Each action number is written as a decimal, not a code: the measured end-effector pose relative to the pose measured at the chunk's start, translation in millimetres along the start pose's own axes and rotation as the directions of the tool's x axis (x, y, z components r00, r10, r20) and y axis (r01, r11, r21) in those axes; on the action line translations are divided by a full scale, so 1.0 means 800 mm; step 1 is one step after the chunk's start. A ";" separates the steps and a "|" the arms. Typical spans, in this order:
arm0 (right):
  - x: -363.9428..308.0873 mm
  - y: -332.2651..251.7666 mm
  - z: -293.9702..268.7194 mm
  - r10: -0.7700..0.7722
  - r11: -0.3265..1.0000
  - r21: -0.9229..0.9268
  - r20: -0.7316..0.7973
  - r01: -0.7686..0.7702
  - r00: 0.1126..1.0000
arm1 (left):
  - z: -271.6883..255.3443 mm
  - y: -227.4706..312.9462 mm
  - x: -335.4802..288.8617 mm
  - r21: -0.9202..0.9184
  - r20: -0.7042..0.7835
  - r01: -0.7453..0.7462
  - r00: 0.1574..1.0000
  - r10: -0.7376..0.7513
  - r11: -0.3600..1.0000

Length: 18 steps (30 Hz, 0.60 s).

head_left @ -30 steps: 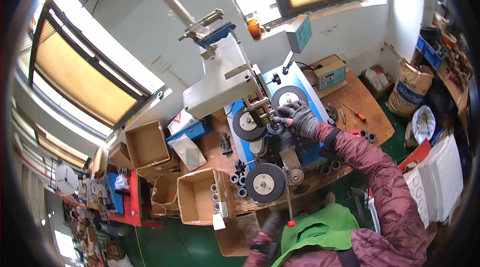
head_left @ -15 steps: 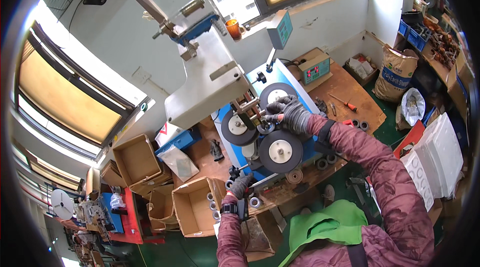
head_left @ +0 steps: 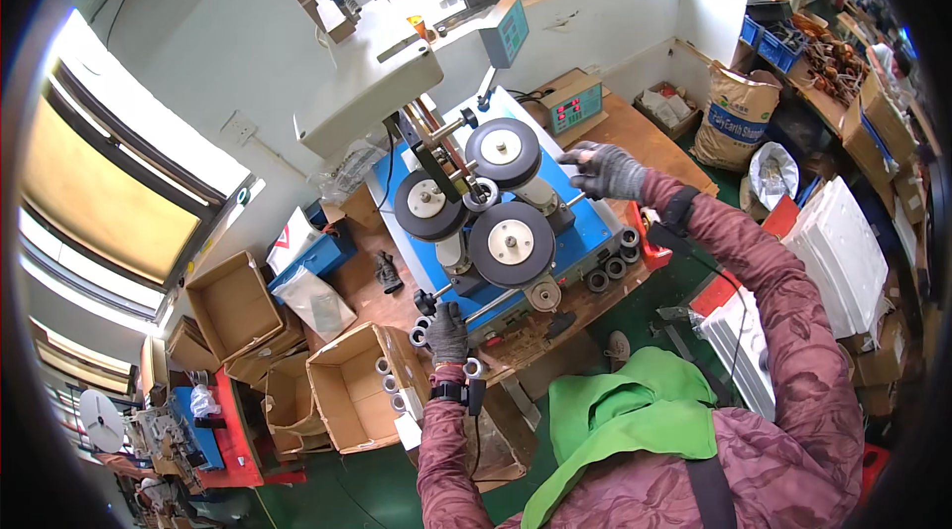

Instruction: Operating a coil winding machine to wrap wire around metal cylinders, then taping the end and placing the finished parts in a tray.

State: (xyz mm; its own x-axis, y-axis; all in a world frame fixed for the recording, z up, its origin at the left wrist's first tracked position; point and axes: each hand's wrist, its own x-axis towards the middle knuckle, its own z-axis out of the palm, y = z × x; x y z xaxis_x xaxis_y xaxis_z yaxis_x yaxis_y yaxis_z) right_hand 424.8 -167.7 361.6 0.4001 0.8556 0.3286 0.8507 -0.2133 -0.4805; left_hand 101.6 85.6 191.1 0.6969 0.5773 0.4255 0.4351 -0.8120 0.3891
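A blue machine (head_left: 585, 232) carries three dark abrasive-looking wheels with pale hubs: front (head_left: 512, 241), left (head_left: 428, 204) and back (head_left: 503, 150). Among the wheels sits a grey metal ring (head_left: 481, 195), with an upright metal arm beside it. My right hand (head_left: 607, 172), in a grey glove, hovers to the right of the back wheel, fingers apart and holding nothing visible. At the machine's front left corner is my gloved left hand (head_left: 448, 333), close to a black knob (head_left: 425, 302) and small metal rings (head_left: 418, 334). Its fingertips are hard to make out.
Several dark rings (head_left: 615, 268) line the machine's right front edge. Cardboard boxes (head_left: 342, 400) stand at the lower left, some rings by the nearest one. A digital control box (head_left: 575, 108) sits behind on the wooden table (head_left: 640, 127). A paper sack (head_left: 736, 117) stands at the right.
My right hand has left the ring among the wheels and moved right, its fingers opening. The ring stays there. The head view has shifted, and my left hand remains by the front left corner.
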 end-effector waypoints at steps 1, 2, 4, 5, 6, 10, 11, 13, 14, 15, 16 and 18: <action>-0.014 0.002 -0.011 0.012 1.000 0.003 -0.014 -0.012 1.000 | 0.001 -0.003 -0.003 0.014 -0.049 -0.041 0.998 0.042 0.999; -0.026 0.003 -0.021 0.024 1.000 0.006 -0.029 -0.024 0.999 | 0.003 -0.005 -0.005 0.006 -0.051 -0.044 0.998 0.044 0.999; -0.051 0.003 -0.040 0.114 0.991 0.076 -0.044 -0.111 0.992 | 0.000 0.003 -0.004 -0.006 -0.162 -0.112 0.981 0.110 0.994; -0.060 0.006 -0.050 0.111 0.994 -0.011 -0.033 -0.111 0.993 | -0.001 0.003 -0.001 0.008 -0.197 -0.142 0.970 0.141 0.990; -0.068 0.005 -0.058 0.108 0.989 -0.097 -0.023 -0.109 0.994 | 0.000 0.003 -0.001 0.003 -0.203 -0.145 0.969 0.142 0.989; -0.068 -0.011 -0.073 0.122 0.990 -0.075 -0.020 -0.123 0.992 | -0.003 -0.001 0.002 -0.035 -0.194 -0.130 0.973 0.121 0.991; -0.060 -0.021 -0.070 0.067 0.996 -0.057 -0.041 -0.070 0.997 | -0.004 -0.005 -0.004 0.000 -0.168 -0.099 0.981 0.098 0.995; -0.029 -0.045 -0.073 -0.040 0.998 -0.056 -0.100 0.034 0.994 | 0.000 -0.008 -0.001 -0.005 -0.032 -0.037 0.999 0.037 0.999; -0.014 -0.061 -0.086 -0.105 0.994 -0.052 -0.145 0.098 0.984 | -0.019 -0.001 0.001 -0.012 0.076 -0.003 0.997 0.004 1.000; 0.008 -0.072 -0.093 -0.138 0.990 -0.022 -0.222 0.136 0.965 | -0.027 0.012 0.006 -0.107 0.072 -0.010 0.997 0.018 0.994; 0.031 -0.093 -0.104 -0.130 0.991 -0.049 -0.253 0.121 0.959 | -0.037 0.020 0.010 -0.193 0.072 -0.014 0.997 0.028 0.981; 0.081 -0.136 -0.121 -0.039 0.929 0.328 -0.380 0.174 0.924 | -0.046 0.014 0.009 -0.220 -0.030 -0.026 0.999 0.020 0.975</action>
State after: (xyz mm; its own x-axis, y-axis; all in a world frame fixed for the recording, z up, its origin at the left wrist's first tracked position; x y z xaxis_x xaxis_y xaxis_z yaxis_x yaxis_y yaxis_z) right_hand 391.0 -134.6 514.2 0.4661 0.6199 0.6313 0.7477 0.1055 -0.6556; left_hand 90.5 83.5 228.6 0.6883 0.5631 0.4573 0.2809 -0.7881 0.5477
